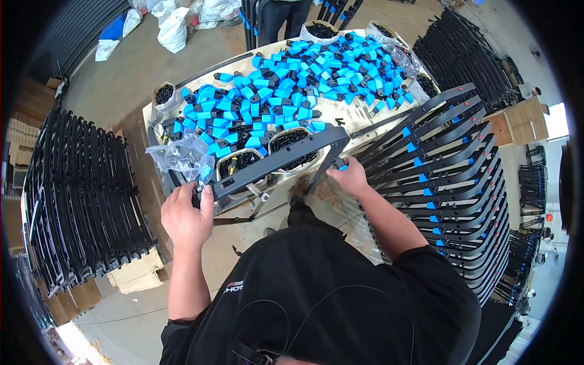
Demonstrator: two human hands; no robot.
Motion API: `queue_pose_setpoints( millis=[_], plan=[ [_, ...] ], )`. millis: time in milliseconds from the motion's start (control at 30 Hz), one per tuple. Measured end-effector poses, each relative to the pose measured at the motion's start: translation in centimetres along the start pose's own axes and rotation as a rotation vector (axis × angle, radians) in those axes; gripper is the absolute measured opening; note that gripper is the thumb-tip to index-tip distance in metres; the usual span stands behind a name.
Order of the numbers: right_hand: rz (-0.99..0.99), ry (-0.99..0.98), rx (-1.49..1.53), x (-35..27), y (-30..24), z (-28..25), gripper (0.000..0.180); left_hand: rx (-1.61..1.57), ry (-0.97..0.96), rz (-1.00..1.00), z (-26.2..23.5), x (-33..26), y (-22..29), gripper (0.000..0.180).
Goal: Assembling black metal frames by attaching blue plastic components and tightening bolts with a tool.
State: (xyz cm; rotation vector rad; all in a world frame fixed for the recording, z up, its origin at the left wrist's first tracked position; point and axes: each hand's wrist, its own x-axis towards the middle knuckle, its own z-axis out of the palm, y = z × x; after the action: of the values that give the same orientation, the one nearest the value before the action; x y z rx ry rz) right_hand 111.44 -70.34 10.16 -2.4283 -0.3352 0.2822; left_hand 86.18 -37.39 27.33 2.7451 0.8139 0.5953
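A black metal frame [274, 161], bent at its right end, slants in front of me over the near table edge. My left hand [187, 214] grips its left end, thumb on top, with a blue plastic piece [205, 173] just beyond the fingers. Beside the bent end, my right hand [349, 177] is closed on a small blue-and-black plastic part [340, 164]; the fingers hide most of it, and whether it touches the frame is unclear. Under the frame, a wrench [261, 196] shows at the table edge, by bags of black small parts [242, 161].
Blue-and-black plastic parts [267, 100] cover much of the table [359, 115]. A clear plastic bag [181, 155] lies at its left. Stacked black frames stand left [85, 194] and close by my right arm [444, 201]. A person [283, 21] stands beyond the table.
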Motion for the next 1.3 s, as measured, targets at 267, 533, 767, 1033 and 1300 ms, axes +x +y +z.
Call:
queue_pose_setpoints(
  millis=[267,533,767,1033,1300],
  plan=[
    [-0.021,0.092,0.307,2.0,4.8,6.1,0.059,0.020,-0.010,0.028,0.4,0.2,0.3,0.028],
    [0.021,-0.327,0.381,2.9,6.7,4.9,0.053,0.038,-0.024,0.048,0.1,-0.2,0.8,0.027],
    [-0.175,-0.132,0.147,4.6,6.0,5.9,0.052,0.063,-0.036,0.022,0.1,-0.2,1.1,0.029],
    [-0.083,0.074,0.735,2.8,0.4,-1.5,0.057,0.019,0.073,0.092,-0.1,-0.5,0.5,0.025],
    [-0.894,-0.099,0.740,4.6,-32.1,-6.5,0.016,-0.012,0.050,0.047,-1.0,-1.4,-1.2,0.029]
  ],
)
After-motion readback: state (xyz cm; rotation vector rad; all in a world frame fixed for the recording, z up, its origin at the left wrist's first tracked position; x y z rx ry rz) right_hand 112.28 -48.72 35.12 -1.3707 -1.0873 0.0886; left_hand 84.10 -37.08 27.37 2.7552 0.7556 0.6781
